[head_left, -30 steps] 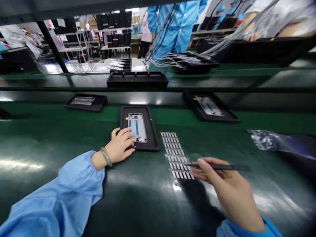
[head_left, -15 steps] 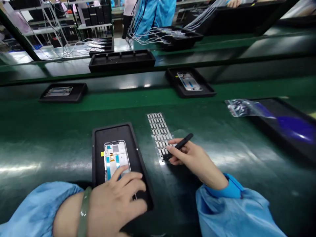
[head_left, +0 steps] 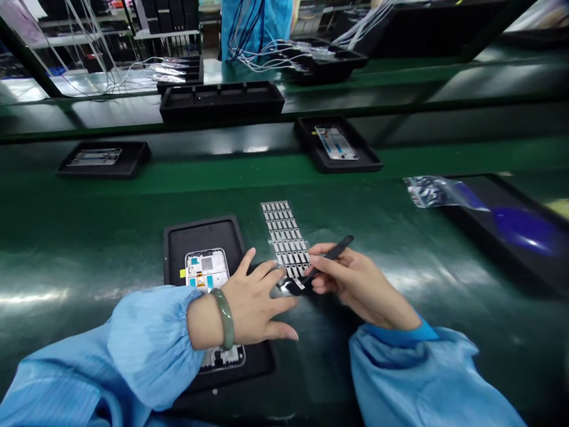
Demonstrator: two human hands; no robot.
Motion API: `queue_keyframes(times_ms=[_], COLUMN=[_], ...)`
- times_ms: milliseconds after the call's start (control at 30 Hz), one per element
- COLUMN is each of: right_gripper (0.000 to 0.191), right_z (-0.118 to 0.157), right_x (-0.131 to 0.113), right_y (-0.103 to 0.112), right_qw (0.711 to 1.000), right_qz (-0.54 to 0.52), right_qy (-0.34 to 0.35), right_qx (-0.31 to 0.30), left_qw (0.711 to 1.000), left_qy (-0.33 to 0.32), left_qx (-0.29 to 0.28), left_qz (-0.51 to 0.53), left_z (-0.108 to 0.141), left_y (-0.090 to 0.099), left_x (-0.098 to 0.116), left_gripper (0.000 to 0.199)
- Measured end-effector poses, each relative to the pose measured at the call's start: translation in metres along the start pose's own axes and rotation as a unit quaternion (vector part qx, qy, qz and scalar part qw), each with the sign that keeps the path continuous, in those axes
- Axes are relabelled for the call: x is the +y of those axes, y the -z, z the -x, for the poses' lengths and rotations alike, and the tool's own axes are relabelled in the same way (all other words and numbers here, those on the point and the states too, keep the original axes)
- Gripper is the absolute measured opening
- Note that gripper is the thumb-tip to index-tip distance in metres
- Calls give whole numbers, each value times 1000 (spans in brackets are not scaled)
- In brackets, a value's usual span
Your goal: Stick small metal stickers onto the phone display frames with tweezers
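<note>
My right hand [head_left: 355, 279] is closed around black tweezers [head_left: 340, 248]. Their tips point down and left at a small pale sticker [head_left: 300, 283] by the near end of a sticker sheet [head_left: 284, 228]. Rows of the same small pieces cover that sheet. My left hand [head_left: 262, 296] is open, fingers spread, over the right side of a black tray [head_left: 178, 237], its fingertips close to the sheet's lower left corner. In the tray lies a phone frame [head_left: 207, 261] with blue strips and a yellow tab. My left hand and sleeve hide its middle.
Two more black trays with phone frames, one at the left [head_left: 133, 160] and one at centre right [head_left: 368, 160], sit farther back. A plastic bag [head_left: 435, 191] rests on a large dark tray [head_left: 484, 196] at the right. Beyond, a raised shelf carries a long black tray [head_left: 222, 104] and cables.
My left hand has moved right, from over the phone frame toward the sticker sheet, with its fingers spread. My right hand stays by the sheet with the tweezers, and a sticker now shows at their tips.
</note>
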State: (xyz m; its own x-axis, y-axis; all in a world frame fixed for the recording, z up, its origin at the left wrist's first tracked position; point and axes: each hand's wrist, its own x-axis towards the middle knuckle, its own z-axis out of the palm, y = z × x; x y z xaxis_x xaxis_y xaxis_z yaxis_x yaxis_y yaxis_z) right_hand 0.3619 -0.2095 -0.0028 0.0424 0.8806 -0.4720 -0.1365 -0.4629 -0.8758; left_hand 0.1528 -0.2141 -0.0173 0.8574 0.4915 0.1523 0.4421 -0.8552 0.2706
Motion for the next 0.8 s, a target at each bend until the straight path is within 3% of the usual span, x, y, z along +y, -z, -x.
queue_keyframes(times_ms=[133, 267, 333, 400, 667, 733, 800], right_gripper=[44, 42, 42, 41, 29, 28, 30], right_z=[5, 13, 16, 17, 15, 9, -1], right_x=[-5, -9, -10, -11, -16, -20, -25], right_y=[-13, -47, -64, -76, -97, -101, -107], right_qw=[998, 995, 993, 991, 963, 962, 967], right_qz=[-50, -52, -49, -38, 100, 103, 88], right_qy=[49, 87, 95, 108, 189, 195, 196], right_qx=[-2, -25, -45, -64, -167, -159, -141], left_qw=[989, 916, 886, 873, 905, 917, 935], left_qy=[65, 192, 220, 234, 263, 269, 268], left_qx=[57, 162, 195, 208, 151, 140, 145], left_qz=[120, 312, 359, 375, 298, 258, 183], left_z=[10, 23, 30, 37, 65, 73, 82], left_y=[22, 40, 44, 46, 54, 55, 53], left_x=[-1, -5, -7, -11, -19, -25, -30], left_gripper=[38, 16, 8, 7, 6, 3, 17])
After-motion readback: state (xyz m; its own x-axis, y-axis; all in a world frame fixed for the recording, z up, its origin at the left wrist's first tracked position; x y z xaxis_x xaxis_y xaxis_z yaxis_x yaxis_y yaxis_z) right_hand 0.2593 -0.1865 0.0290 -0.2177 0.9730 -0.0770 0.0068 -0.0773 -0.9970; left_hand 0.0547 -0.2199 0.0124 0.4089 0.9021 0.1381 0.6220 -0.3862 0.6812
